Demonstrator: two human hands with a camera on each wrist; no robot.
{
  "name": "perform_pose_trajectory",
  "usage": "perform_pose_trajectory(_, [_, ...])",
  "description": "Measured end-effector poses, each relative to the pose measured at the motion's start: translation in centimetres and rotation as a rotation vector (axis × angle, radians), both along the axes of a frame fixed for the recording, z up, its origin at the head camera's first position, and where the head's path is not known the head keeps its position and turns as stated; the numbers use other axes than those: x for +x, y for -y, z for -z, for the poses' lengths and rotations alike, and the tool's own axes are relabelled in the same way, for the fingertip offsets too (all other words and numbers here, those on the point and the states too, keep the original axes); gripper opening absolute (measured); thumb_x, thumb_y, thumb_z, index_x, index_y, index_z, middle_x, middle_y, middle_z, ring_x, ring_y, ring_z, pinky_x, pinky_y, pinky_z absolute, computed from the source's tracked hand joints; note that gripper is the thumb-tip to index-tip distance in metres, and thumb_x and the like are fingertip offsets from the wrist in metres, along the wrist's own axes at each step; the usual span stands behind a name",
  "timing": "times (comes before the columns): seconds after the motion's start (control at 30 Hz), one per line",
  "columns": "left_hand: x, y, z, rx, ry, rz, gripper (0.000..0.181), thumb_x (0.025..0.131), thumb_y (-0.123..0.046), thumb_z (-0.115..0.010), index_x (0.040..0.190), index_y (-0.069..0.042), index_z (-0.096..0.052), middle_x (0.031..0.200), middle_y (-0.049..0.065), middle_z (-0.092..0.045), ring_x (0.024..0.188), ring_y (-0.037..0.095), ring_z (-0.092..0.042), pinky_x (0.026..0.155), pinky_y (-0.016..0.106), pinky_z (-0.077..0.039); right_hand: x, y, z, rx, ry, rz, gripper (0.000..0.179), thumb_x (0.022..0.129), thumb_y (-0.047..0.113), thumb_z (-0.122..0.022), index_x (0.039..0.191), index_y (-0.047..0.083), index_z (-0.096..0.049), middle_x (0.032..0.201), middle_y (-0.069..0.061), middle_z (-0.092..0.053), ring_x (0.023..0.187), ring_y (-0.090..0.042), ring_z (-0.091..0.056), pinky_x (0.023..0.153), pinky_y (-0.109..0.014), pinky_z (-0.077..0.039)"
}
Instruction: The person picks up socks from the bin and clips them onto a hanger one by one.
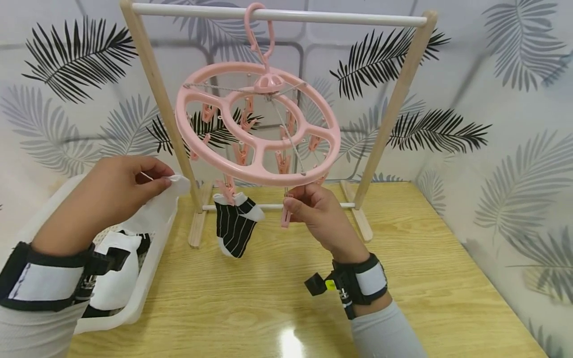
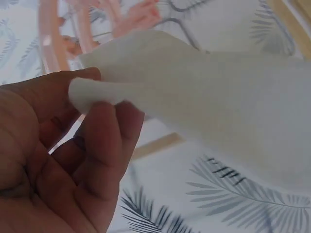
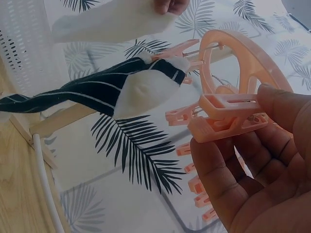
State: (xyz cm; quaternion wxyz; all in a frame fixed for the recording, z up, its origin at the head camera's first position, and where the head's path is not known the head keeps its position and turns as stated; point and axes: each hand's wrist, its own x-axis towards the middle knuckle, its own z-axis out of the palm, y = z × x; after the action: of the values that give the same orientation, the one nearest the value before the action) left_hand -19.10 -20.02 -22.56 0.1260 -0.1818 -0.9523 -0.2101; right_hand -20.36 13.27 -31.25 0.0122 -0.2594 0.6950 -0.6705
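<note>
My left hand (image 1: pixel 130 186) pinches the edge of a white sock (image 2: pixel 218 111) between thumb and fingers, and the sock hangs down over the basket side. With thumb and fingertips, my right hand (image 1: pixel 315 214) holds a pink clothespin (image 3: pixel 228 114) below the near rim of a round pink drying hanger (image 1: pixel 257 174). Nothing shows between that clothespin's tips. Left of it, a black-and-white striped sock (image 1: pixel 235 226) hangs from another pink clip (image 1: pixel 227 191). The hanger tilts on its hook over a white bar (image 1: pixel 335 17).
A white basket (image 1: pixel 149 278) at the left holds white and black socks (image 1: pixel 118 278). Wooden posts (image 1: pixel 394 109) carry the bar and stand on a wood-grain table (image 1: pixel 268 308). More pink clips dangle under the hanger. Behind is a leaf-patterned wall covering (image 1: pixel 515 149).
</note>
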Motion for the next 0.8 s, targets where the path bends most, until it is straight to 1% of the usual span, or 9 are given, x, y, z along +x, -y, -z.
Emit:
perform_pose_trajectory(0.13, [1.5, -1.2, -0.3, 0.052, -0.034, 0.011, 0.013, 0.089, -0.018, -0.063, 0.098, -0.012, -0.070, 0.086, 0.009, -0.071, 0.078, 0.022, -0.062, 0.057, 0.038, -0.047, 0.0, -0.1, 0.1, 0.003, 0.002, 0.001, 0.022, 0.095, 0.017, -0.054, 0.099, -0.005, -0.053, 0.081, -0.012, -0.059, 0.072, -0.032, -0.062, 0.076, -0.040, -0.056])
perform_pose_trajectory(0.2, [2.2, -2.0, -0.1, 0.080, -0.052, 0.027, 0.010, 0.087, -0.015, -0.064, 0.095, -0.014, -0.070, 0.086, 0.006, -0.070, 0.079, 0.019, -0.061, 0.058, 0.038, -0.047, 0.0, -0.1, 0.1, -0.001, 0.003, 0.001, 0.023, 0.095, 0.017, -0.054, 0.099, -0.006, -0.052, 0.081, -0.012, -0.059, 0.072, -0.032, -0.061, 0.076, -0.039, -0.056])
perform_pose_trajectory(0.27, [2.8, -2.8, 0.3, 0.117, -0.063, 0.067, 0.010, 0.087, -0.013, -0.063, 0.094, -0.014, -0.070, 0.085, 0.004, -0.070, 0.079, 0.017, -0.060, 0.060, 0.039, -0.048, 0.0, -0.1, 0.1, -0.008, -0.001, 0.000, 0.024, 0.095, 0.017, -0.054, 0.100, -0.006, -0.052, 0.081, -0.013, -0.059, 0.072, -0.032, -0.061, 0.076, -0.040, -0.056])
perform_pose_trajectory(0.3, [3.0, -3.3, 0.7, 0.128, -0.069, 0.087, 0.009, 0.087, -0.012, -0.063, 0.092, -0.015, -0.070, 0.084, 0.002, -0.070, 0.078, 0.015, -0.060, 0.062, 0.040, -0.048, 0.0, -0.1, 0.2, -0.013, -0.002, 0.000, 0.023, 0.095, 0.017, -0.054, 0.100, -0.006, -0.052, 0.081, -0.013, -0.059, 0.072, -0.033, -0.061, 0.076, -0.040, -0.056])
perform_pose_trajectory(0.4, [3.4, -4.9, 2.1, 0.171, -0.028, 0.144, 0.009, 0.088, -0.013, -0.062, 0.093, -0.015, -0.069, 0.085, 0.000, -0.068, 0.078, 0.012, -0.059, 0.066, 0.040, -0.050, -0.1, 0.0, 0.2, -0.032, -0.001, -0.007, 0.021, 0.095, 0.017, -0.054, 0.099, -0.003, -0.053, 0.082, -0.013, -0.059, 0.071, -0.033, -0.060, 0.075, -0.040, -0.056])
perform_pose_trajectory(0.53, [3.4, -6.7, 4.5, 0.226, 0.044, 0.238, 0.011, 0.090, -0.013, -0.061, 0.097, -0.016, -0.069, 0.090, -0.001, -0.067, 0.080, 0.010, -0.057, 0.066, 0.037, -0.052, -0.1, -0.1, 0.5, -0.062, -0.007, -0.010, 0.018, 0.096, 0.015, -0.053, 0.099, -0.003, -0.053, 0.080, -0.013, -0.059, 0.069, -0.032, -0.060, 0.073, -0.038, -0.057])
perform_pose_trajectory(0.63, [3.2, -7.8, 6.0, 0.243, 0.046, 0.315, 0.015, 0.089, -0.010, -0.062, 0.100, -0.017, -0.070, 0.091, -0.003, -0.066, 0.076, 0.009, -0.055, 0.062, 0.033, -0.051, 0.0, -0.2, 0.6, -0.072, -0.019, -0.002, 0.017, 0.096, 0.014, -0.052, 0.099, -0.003, -0.053, 0.078, -0.012, -0.059, 0.068, -0.031, -0.060, 0.072, -0.038, -0.057])
perform_pose_trajectory(0.7, [3.1, -8.5, 6.7, 0.244, 0.044, 0.339, 0.017, 0.088, -0.010, -0.063, 0.101, -0.017, -0.071, 0.093, -0.004, -0.066, 0.072, 0.009, -0.053, 0.059, 0.031, -0.048, 0.0, -0.1, 0.6, -0.068, -0.027, 0.009, 0.018, 0.096, 0.014, -0.052, 0.099, -0.003, -0.053, 0.078, -0.012, -0.059, 0.068, -0.031, -0.060, 0.072, -0.038, -0.056])
perform_pose_trajectory(0.8, [3.0, -9.4, 7.6, 0.256, 0.055, 0.329, 0.017, 0.087, -0.011, -0.064, 0.101, -0.018, -0.071, 0.091, -0.005, -0.066, 0.067, 0.009, -0.050, 0.055, 0.029, -0.046, 0.3, 0.0, 0.6, -0.046, -0.033, 0.040, 0.020, 0.096, 0.017, -0.053, 0.100, -0.002, -0.055, 0.077, -0.012, -0.059, 0.068, -0.031, -0.060, 0.072, -0.037, -0.056])
